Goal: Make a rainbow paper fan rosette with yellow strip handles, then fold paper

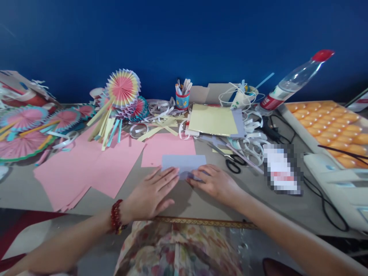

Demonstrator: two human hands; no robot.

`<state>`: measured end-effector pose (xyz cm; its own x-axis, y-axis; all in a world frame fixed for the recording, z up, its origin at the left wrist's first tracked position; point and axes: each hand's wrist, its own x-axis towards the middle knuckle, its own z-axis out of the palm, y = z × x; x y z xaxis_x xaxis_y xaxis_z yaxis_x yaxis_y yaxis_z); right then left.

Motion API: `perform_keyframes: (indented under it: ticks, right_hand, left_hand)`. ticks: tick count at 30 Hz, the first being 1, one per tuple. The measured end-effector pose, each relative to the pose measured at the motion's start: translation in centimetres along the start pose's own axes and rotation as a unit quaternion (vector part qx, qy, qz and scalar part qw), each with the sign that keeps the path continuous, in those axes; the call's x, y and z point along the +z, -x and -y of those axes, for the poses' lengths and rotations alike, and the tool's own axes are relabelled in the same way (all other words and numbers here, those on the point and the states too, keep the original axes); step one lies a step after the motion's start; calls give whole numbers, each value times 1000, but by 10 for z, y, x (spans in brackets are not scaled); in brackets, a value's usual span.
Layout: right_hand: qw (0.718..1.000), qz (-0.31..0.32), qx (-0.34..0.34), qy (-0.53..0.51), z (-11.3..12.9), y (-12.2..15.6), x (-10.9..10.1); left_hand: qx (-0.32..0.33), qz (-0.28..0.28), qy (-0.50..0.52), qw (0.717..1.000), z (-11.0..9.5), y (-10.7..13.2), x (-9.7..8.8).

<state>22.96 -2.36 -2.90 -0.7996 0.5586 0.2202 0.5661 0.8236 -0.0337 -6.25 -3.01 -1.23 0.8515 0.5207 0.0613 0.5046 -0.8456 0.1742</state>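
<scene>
A pale lavender sheet of paper (184, 162) lies folded on the grey table in front of me. My left hand (152, 193) lies flat on the table with fingers stretched out, its fingertips on the paper's near left edge. My right hand (214, 180) rests on the near right part of the paper, fingers curled down and pressing a fold. A red bead bracelet (115, 217) sits on my left wrist.
Pink sheets (94, 165) lie to the left, folded paper fans (123, 88) behind them. A yellow paper stack (212, 119), scissors (232, 165), paper strips, a pen cup (182, 100), a tilted plastic bottle (293, 80) and an orange-keyed device (330, 126) fill the right.
</scene>
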Motion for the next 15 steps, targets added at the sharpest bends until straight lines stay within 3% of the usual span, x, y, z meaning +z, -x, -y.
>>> perform_keyframes:
  ticks: [6, 15]
  right_hand:
    - [998, 27, 55, 14, 12, 3, -3]
    - [984, -13, 174, 29, 20, 61, -7]
  left_hand:
    - [30, 76, 49, 995, 2, -17, 16]
    - [39, 68, 74, 994, 6, -16, 15]
